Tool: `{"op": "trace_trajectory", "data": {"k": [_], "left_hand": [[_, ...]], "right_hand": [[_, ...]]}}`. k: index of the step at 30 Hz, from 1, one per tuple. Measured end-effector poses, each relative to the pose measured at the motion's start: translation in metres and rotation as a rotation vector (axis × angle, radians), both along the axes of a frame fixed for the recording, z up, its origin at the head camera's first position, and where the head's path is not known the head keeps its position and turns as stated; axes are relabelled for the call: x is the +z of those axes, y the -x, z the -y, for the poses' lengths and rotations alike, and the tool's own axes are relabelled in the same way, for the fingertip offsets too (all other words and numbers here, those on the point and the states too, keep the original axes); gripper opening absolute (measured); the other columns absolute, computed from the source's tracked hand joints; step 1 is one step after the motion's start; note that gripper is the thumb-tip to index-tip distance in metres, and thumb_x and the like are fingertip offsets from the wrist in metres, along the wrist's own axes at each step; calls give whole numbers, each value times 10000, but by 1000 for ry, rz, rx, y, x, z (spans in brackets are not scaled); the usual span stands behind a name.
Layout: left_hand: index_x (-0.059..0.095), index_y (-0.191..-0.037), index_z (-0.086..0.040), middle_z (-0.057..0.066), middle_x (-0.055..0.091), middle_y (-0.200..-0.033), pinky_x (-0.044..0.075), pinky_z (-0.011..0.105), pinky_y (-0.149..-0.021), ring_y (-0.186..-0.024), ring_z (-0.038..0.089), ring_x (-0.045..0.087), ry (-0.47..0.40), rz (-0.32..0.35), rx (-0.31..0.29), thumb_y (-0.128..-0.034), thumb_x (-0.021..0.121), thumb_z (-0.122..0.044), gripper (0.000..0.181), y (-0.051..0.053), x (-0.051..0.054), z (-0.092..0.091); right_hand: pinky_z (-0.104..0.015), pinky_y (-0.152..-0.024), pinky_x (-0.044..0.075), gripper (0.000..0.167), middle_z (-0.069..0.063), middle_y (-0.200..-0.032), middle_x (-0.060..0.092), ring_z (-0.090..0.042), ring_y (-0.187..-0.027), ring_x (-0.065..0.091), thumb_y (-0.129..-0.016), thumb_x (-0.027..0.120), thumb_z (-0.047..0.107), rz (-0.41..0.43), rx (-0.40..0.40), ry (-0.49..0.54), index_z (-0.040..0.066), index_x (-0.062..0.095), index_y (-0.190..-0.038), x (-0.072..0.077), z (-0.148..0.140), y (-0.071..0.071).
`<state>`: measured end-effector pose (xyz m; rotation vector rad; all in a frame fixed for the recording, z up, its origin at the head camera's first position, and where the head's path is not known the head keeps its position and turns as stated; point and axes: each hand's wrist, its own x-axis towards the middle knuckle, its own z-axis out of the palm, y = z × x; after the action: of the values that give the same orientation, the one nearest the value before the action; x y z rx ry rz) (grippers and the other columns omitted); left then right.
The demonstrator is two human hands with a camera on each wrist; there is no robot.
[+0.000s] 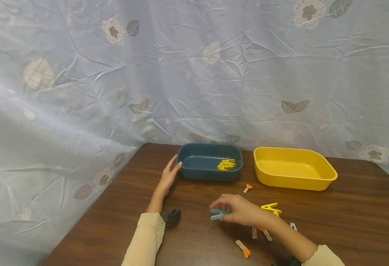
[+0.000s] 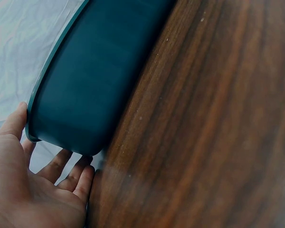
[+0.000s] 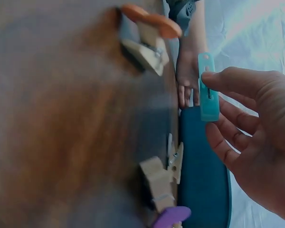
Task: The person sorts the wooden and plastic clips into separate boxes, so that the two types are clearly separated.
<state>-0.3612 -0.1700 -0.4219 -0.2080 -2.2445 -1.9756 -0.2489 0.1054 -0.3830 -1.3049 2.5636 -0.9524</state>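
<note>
In the head view my left hand (image 1: 168, 178) touches the left end of a dark blue plastic basin (image 1: 207, 175), which holds several yellow clothespins (image 1: 226, 164). The left wrist view shows the thumb at the rim and the other fingers, fairly straight, against the basin's (image 2: 85, 85) end wall. My right hand (image 1: 242, 210) pinches a teal clothespin (image 1: 218, 214) above the table. In the right wrist view, the teal clothespin (image 3: 208, 90) is between the thumb and fingers of my right hand (image 3: 256, 114).
A yellow basin (image 1: 294, 181) stands right of the blue one. Small wooden clothespins with orange hearts (image 1: 243, 249) (image 1: 247, 188) lie on the brown table (image 1: 194, 244). Near the right forearm are yellow clothespins (image 1: 271, 207) and a wooden clothespin (image 1: 267, 235). A patterned curtain (image 1: 194, 74) hangs behind.
</note>
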Motion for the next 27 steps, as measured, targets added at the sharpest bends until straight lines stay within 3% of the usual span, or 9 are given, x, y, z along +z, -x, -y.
{"op": "trace_trajectory", "data": {"k": [3, 10, 16, 27], "left_hand": [[293, -1449, -160, 190, 244, -1456, 259, 506, -1013, -1304, 337, 257, -10, 7, -21, -939, 523, -355, 592, -2, 3, 0], [242, -1450, -59, 255, 203, -1449, 242, 531, -1012, -1301, 392, 230, -1, 15, -52, -971, 483, -244, 568, -22, 26, -4], [250, -1452, -77, 254, 213, -1446, 244, 532, -1011, -1297, 389, 240, -3, 19, -50, -967, 490, -258, 571, -23, 26, -3], [258, -1448, -68, 264, 251, -1426, 255, 529, -1006, -1285, 387, 266, -12, 14, -43, -964, 497, -249, 570, -23, 26, -4]], "right_hand": [[-254, -696, 460, 323, 99, -925, 554, -75, -802, 512, -827, 691, 129, -6, -8, 5, 110, 623, -1142, 5, -1, 3], [-281, -716, 466, 325, 82, -970, 576, -102, -832, 521, -827, 691, 117, 2, -43, 17, 121, 618, -1144, 17, -4, 10], [-271, -671, 468, 315, 85, -925, 569, -103, -799, 525, -843, 679, 142, 24, -79, 12, 131, 612, -1151, 26, -5, 15], [-279, -697, 471, 307, 89, -881, 561, -108, -782, 521, -840, 682, 135, -50, -90, -2, 124, 619, -1140, 36, -5, 30]]}}
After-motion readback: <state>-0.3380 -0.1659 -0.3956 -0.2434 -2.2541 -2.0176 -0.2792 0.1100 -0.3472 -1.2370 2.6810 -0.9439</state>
